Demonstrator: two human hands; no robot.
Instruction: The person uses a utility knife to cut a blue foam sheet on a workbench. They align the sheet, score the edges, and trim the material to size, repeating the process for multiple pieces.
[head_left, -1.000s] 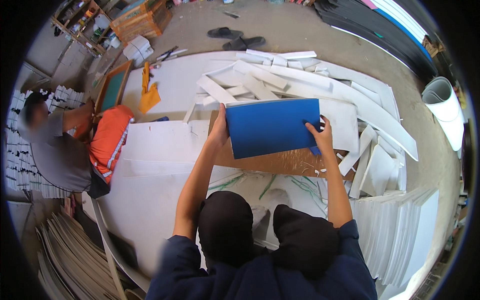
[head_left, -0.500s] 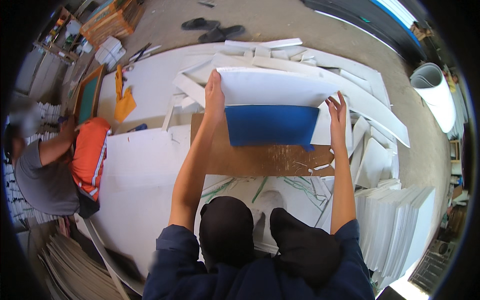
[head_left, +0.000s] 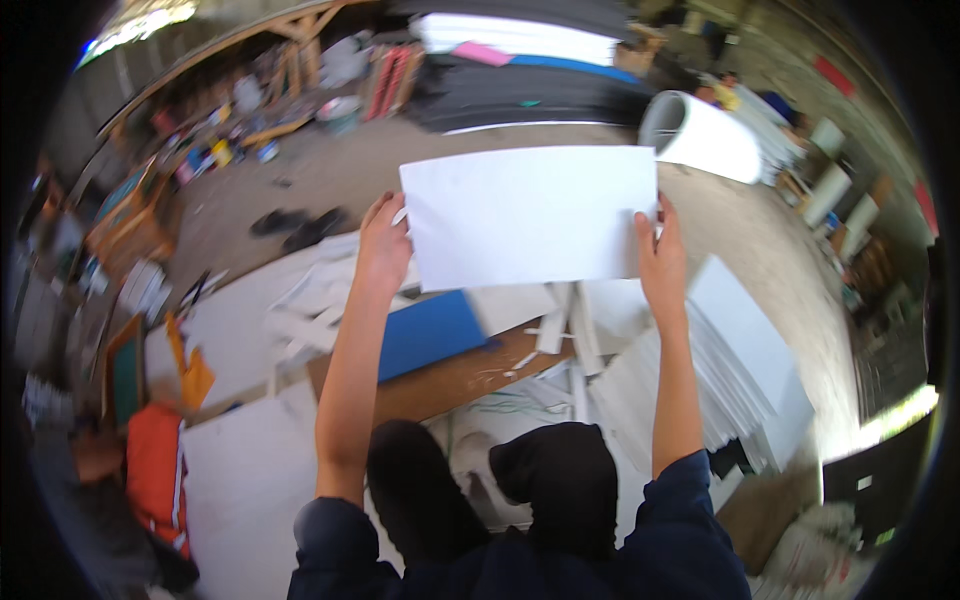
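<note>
Nearest the camera, person's dark-trousered knees (head_left: 500, 490) & dark blue sleeves sit at the lower edge, both forearms reaching up & away. Just beyond the knees: brown board (head_left: 450, 375) on the floor w/ a blue sheet (head_left: 432, 332) lying flat on its far-left part, white strips (head_left: 560, 330) scattered just right of it. Stack of white sheets (head_left: 740, 350) lies to the right. Near left, another person in orange hi-vis vest (head_left: 155, 475) crouches by a large white panel (head_left: 240, 480).

Further out, left hand (head_left: 383, 250) grips left edge of a white sheet (head_left: 530, 215), fingers clenched round it; right hand (head_left: 660, 250) grasps the right edge likewise. Sheet is held up off the floor, roughly level, between both hands, above the blue sheet.

Far right: big white roll (head_left: 700, 135) lying on the ground. Far back: dark stacked sheets (head_left: 520, 85); far left, cluttered wooden frames, blurred.
</note>
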